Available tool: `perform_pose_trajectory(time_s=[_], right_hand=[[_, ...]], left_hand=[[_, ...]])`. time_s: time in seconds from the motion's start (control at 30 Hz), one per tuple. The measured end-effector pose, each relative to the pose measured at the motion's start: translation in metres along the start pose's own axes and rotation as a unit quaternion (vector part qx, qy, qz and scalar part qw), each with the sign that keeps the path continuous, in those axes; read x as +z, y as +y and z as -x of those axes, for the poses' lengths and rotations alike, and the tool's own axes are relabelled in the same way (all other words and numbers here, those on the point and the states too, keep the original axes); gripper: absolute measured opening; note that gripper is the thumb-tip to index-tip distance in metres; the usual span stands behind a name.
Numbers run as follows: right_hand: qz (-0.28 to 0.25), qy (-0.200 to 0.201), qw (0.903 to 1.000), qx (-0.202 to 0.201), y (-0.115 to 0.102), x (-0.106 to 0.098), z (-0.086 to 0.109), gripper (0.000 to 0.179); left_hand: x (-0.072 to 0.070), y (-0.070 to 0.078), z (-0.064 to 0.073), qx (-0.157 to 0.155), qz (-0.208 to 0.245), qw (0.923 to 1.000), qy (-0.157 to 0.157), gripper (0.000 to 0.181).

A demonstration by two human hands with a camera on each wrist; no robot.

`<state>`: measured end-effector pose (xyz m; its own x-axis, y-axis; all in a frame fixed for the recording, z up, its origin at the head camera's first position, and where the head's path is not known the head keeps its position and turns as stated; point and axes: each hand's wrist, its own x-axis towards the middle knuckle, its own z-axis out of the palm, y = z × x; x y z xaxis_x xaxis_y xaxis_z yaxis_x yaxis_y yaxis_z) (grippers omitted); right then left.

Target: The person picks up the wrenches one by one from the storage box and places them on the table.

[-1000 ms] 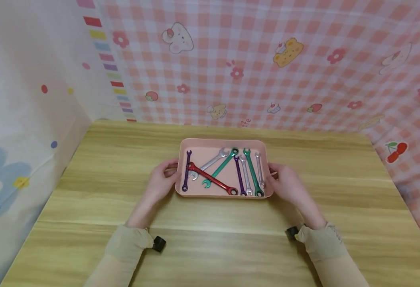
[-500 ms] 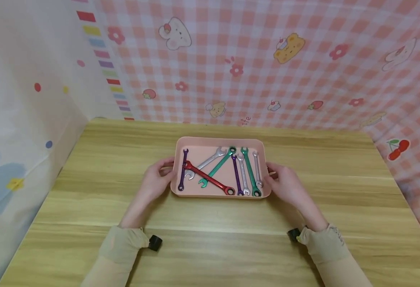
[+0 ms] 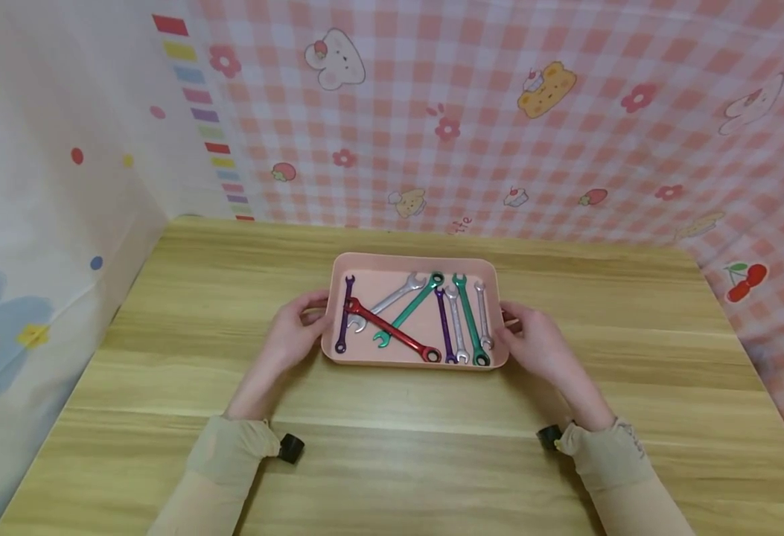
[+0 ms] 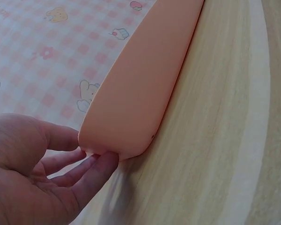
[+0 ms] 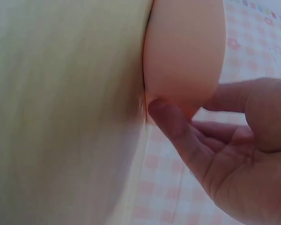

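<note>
The left hand grips the left end of the tray, fingers bent against its wall. Between the two hands, touching both, the tray lies on the table. In it: a purple wrench leftmost, a red wrench crossing over a green wrench, and a silver wrench rightmost. The right hand grips the right end.
</note>
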<state>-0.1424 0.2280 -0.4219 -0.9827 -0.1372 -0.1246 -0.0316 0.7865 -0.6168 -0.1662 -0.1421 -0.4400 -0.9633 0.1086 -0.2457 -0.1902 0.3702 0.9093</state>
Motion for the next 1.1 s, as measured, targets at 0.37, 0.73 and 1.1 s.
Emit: perform_pose_trajectory(time_s=[0.37,0.73,1.1], right_hand=[[-0.006,-0.014,0.9999,-0.003,-0.011,0.008,-0.005,0.046],[-0.002,0.036,0.999,-0.026,-0.033,0.0,-0.008,0.058],[-0.062,-0.073,0.9873,-0.127,-0.08,0.007,-0.031,0.051]], left_hand=[[-0.017,-0.003,-0.002,-0.01,0.006,0.9999,-0.006,0.052],[-0.018,-0.003,-0.001,-0.016,0.014,0.9996,-0.016,0.053],[-0.018,-0.003,-0.001,-0.01,0.01,0.9997,-0.02,0.055]])
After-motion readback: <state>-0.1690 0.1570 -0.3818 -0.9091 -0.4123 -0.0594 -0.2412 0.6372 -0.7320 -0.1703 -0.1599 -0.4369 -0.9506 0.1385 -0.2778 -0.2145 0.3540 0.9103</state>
